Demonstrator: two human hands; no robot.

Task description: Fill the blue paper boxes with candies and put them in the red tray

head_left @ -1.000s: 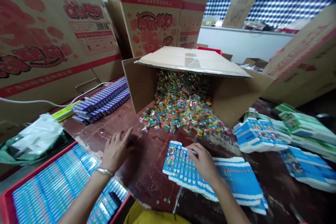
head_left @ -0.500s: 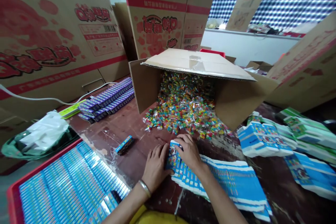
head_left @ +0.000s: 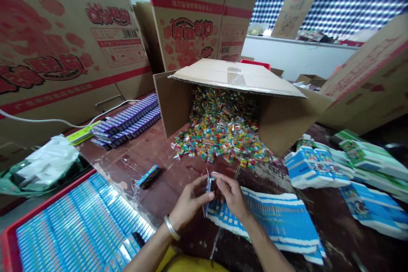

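My left hand [head_left: 190, 202] pinches a small blue carton [head_left: 208, 185] between thumb and fingers, holding it on edge above the table. At the carton's upper right side, my right hand [head_left: 230, 193] has its fingers curled against it; whether they grip its flap is hard to see. Beneath and right of my right hand, a fanned row of flat blue cartons [head_left: 283, 216] lies on the table. Just beyond both hands, small bags of colourful candy [head_left: 219, 136] spill from a cardboard box [head_left: 236, 77] lying on its side.
A red tray [head_left: 9, 238] of packed blue boxes stands at lower left. One blue box [head_left: 148, 177] lies alone near it. Purple boxes [head_left: 127, 121] are stacked at back left. Blue carton stacks [head_left: 315, 168] and green ones [head_left: 372, 155] lie right. Large cardboard boxes [head_left: 191, 17] stand behind.
My hands have lifted a blue carton from the left end of the fanned row and turned it on edge. The view has shifted slightly.
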